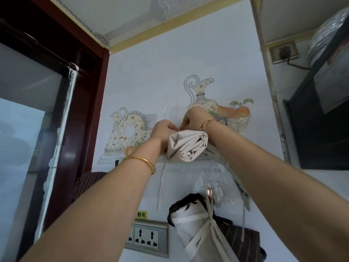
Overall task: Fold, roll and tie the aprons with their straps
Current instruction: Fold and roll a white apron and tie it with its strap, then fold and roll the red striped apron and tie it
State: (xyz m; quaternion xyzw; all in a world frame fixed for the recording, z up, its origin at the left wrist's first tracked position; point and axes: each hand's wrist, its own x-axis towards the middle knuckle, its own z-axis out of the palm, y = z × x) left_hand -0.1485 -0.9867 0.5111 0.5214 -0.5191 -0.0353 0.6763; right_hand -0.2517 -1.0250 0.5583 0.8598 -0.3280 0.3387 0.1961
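Note:
A rolled beige apron (188,146) is held up against the white wall, its spiral end facing me. My left hand (164,130) grips the roll's upper left side, fingers pinched at a small metal hook on the wall. Just right of it, my right hand (194,119) pinches at the same spot above the roll. The strap between my fingers is hidden. Lower down, a second rolled apron (196,229), white with dark trim and tied with its beige strap, hangs from a copper hook (210,193).
A dark striped cloth (85,184) hangs at the left and another (239,237) behind the tied roll. A power socket panel (149,238) sits low on the wall. A dark red door frame (90,103) stands left, a black range hood (321,129) right.

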